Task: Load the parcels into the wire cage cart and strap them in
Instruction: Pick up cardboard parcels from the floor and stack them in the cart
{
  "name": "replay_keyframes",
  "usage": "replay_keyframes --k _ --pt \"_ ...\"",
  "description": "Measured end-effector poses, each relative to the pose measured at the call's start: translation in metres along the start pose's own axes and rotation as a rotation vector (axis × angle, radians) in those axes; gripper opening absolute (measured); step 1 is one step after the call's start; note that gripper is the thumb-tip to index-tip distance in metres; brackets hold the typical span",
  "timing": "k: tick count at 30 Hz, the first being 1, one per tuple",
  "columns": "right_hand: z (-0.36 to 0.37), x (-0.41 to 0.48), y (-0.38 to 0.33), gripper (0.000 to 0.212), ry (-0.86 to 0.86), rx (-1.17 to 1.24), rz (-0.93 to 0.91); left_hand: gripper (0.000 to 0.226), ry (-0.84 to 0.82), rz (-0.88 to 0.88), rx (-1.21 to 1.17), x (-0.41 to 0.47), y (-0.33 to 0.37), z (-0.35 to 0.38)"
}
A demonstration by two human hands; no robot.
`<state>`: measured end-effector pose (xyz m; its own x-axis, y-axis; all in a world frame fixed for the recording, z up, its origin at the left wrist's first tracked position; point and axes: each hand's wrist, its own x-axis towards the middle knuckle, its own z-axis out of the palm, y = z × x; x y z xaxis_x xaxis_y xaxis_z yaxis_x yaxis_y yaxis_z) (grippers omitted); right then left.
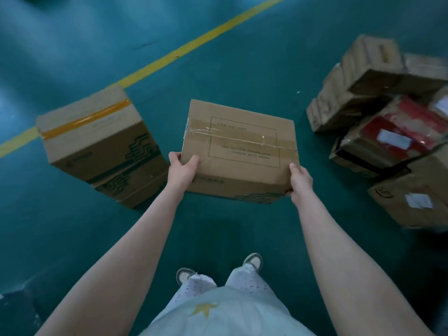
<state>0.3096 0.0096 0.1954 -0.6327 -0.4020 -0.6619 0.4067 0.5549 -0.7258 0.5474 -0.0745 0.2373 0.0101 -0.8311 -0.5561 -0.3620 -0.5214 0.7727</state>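
Fingers [194, 161] grip sealed parcel [240, 146] | contents hidden | pile [388, 132] right, seemingly parcels

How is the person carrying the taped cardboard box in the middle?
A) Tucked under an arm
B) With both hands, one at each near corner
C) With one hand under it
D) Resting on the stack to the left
B: the left hand and the right hand each grip a near corner of the box, with the thumbs on its top.
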Motion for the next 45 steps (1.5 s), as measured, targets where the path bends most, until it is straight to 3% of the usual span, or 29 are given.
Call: replay_keyframes --k 20,34,39,45 --pt "-0.276 0.051 -0.045 0.037 0.442 0.362 -0.019 0.040 -0.442 0.235 0.228 -0.055 0.117 0.283" --pt "-0.377 0.093 -0.051 0.034 0.831 0.673 0.076 0.039 -0.835 0.405 0.487 -0.054 0.194 0.478" --pt "-0.405 0.099 -0.052 0.037 0.975 0.827 0.074 0.048 -0.975 0.489 0.570 -0.075 0.219 0.539" --pt "-0.455 0.093 -0.030 0.041 1.098 0.907 0.109 0.042 -1.115 0.533 0.623 -0.123 0.216 0.601"
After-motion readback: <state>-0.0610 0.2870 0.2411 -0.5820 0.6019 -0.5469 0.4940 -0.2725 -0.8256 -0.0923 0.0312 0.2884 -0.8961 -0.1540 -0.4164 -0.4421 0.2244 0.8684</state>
